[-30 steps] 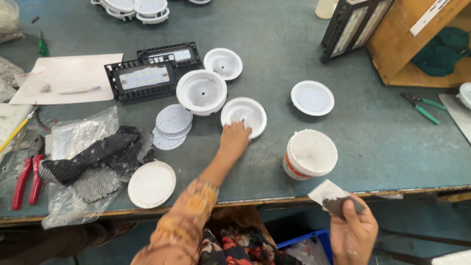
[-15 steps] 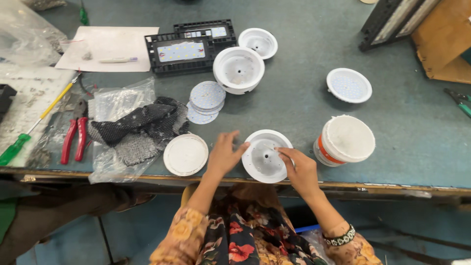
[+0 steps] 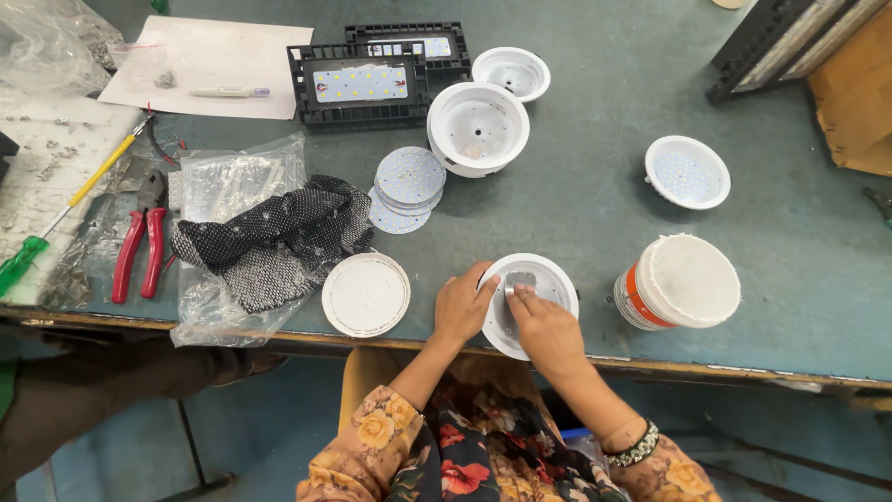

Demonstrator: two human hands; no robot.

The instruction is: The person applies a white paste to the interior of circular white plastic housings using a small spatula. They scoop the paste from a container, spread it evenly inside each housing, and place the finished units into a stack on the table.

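while left hand (image 3: 462,307) grips white housing (image 3: 548,279) | right hand (image 3: 548,330) presses small pad (image 3: 520,279) inside

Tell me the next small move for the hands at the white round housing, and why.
Probably press the small grey pad flat onto the floor of the white round housing. The right hand has its fingertips on the pad inside the housing, and the left hand steadies the rim at the table edge.
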